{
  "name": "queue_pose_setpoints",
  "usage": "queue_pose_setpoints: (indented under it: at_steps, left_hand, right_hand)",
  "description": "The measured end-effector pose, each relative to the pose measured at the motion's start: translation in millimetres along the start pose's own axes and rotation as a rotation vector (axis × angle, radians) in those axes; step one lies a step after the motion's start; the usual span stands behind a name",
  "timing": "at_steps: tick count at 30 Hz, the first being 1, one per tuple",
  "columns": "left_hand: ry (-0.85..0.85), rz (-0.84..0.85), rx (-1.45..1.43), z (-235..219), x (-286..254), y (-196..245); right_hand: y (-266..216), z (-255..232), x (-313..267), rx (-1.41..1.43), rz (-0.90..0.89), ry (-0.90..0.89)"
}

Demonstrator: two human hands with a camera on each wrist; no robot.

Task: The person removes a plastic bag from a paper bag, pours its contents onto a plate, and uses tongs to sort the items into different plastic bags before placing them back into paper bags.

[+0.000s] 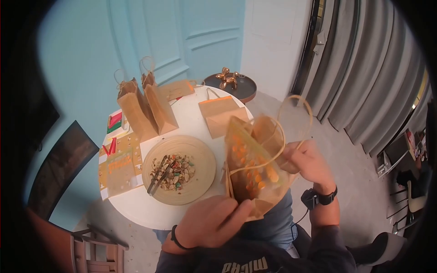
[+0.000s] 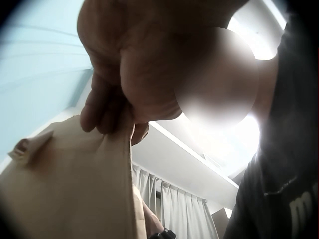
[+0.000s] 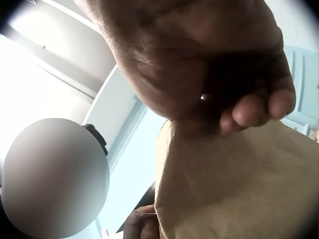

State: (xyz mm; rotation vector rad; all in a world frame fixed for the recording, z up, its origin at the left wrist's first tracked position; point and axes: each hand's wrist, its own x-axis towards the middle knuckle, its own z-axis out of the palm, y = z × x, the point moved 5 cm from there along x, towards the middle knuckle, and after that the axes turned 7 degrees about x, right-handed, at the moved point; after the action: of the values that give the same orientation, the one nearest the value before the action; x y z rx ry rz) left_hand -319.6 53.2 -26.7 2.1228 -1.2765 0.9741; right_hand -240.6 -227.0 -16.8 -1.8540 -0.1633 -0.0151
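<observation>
A brown kraft paper bag [image 1: 268, 195] with twisted paper handles is held tilted over my lap at the table's right edge. Orange marks [image 1: 249, 166] show across one face of it. With my left hand [image 1: 211, 222] I grip the bag's near edge; in the left wrist view the fingers [image 2: 102, 112] bend over that edge. My right hand [image 1: 307, 164] pinches the far right edge beside a handle [image 1: 298, 98]. Its fingers [image 3: 251, 110] curl against the paper in the right wrist view. The bag's inside is mostly hidden.
On the round white table [image 1: 132, 214] sits a plate [image 1: 205, 182] of mixed small pieces with dark tongs [image 1: 158, 176]. Two upright paper bags [image 1: 139, 113] stand behind it; a flat bag [image 1: 223, 116] lies to the right. A side table [image 1: 246, 86] holds a copper balloon-dog figure [image 1: 227, 78].
</observation>
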Motion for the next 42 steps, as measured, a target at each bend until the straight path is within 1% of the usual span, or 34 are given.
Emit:
queue_pose_setpoints:
  at_steps: [2,3,5,6,8,12,15,17,18,19,20,21,23,24,26,27,29,30,31,34,35,38,41,42]
  left_hand:
    - [0.13,0.052,0.064,-3.0,3.4,10.1]
    - [0.067,0.046,0.09,1.9,5.8,7.3]
    - [-0.061,0.037,0.141,15.0,8.4,-2.2]
    - [-0.032,0.035,0.15,16.4,7.0,-1.9]
    - [0.025,0.034,0.174,18.9,4.2,-0.8]
    - [0.058,-0.004,0.171,23.1,11.1,0.1]
    - [0.12,-0.033,0.199,20.1,13.0,2.4]
    - [0.161,-0.079,0.237,21.5,19.9,8.3]
    - [0.104,-0.121,0.233,32.4,19.4,6.6]
    - [0.05,-0.161,0.231,47.7,16.1,1.6]
    - [-0.003,-0.202,0.23,59.7,14.2,-1.3]
    - [0.039,-0.194,0.248,62.8,14.7,2.0]
    - [0.121,-0.184,0.281,66.9,14.8,8.2]
    - [0.112,-0.189,0.197,69.6,15.5,9.6]
    - [0.099,-0.188,0.031,72.8,21.1,8.8]
    - [0.056,-0.179,-0.072,75.2,26.2,7.7]
    - [-0.028,-0.153,-0.275,79.0,35.6,5.6]
    - [-0.049,-0.146,-0.297,80.9,34.1,5.6]
    - [-0.069,-0.143,-0.315,82.5,31.5,4.8]
    - [-0.075,-0.132,-0.27,75.7,26.6,1.3]
    - [-0.071,-0.129,-0.242,71.4,23.6,-0.6]
    - [-0.101,-0.18,-0.201,58.1,11.4,-14.2]
    - [-0.073,-0.234,-0.165,39.6,-3.4,-31.6]
    - [-0.059,-0.254,-0.158,33.4,-8.2,-37.4]
  right_hand:
    - [-8.6,0.2,-1.1,-0.004,-0.114,0.014]
    - [-12.8,0.0,-0.5,-0.007,-0.174,0.022]
    - [-11.7,5.3,6.5,-0.168,-0.177,-0.027]
    - [-11.1,7.4,9.0,-0.25,-0.178,-0.054]
    - [-15.9,5.7,6.8,-0.235,-0.214,-0.04]
    - [-26.1,9.7,8.0,-0.255,-0.231,-0.048]
    - [-35.4,7.5,1.3,-0.202,-0.31,-0.057]
    - [-32.1,10.8,4.5,-0.168,-0.23,-0.052]
    - [-30.7,11.5,5.4,-0.154,-0.193,-0.047]
    - [-17.6,12.8,5.5,-0.092,-0.223,-0.065]
    - [9.2,15.5,4.3,-0.03,-0.255,-0.085]
    - [27.4,17.9,-1.7,0.033,-0.286,-0.108]
    - [40.0,19.0,-24.9,0.062,-0.358,-0.075]
    - [45.1,21.3,-37.6,0.078,-0.389,-0.057]
    - [42.7,38.5,-59.2,-0.023,-0.309,-0.044]
    - [43.0,44.7,-67.7,-0.076,-0.272,-0.038]
    - [59.0,51.5,-76.5,-0.155,-0.226,-0.038]
    - [68.2,56.1,-76.2,-0.194,-0.207,-0.042]
    - [69.6,58.1,-71.8,-0.19,-0.379,0.053]
    - [94.0,55.1,-69.1,-0.065,-0.133,0.209]
    - [88.1,52.1,-64.0,-0.12,-0.277,0.318]
    - [71.7,33.6,-49.6,-0.225,-0.328,0.574]
    - [30.3,24.1,-23.1,-0.282,-0.305,0.574]
    - [22.4,21.1,-6.9,-0.263,-0.355,0.565]
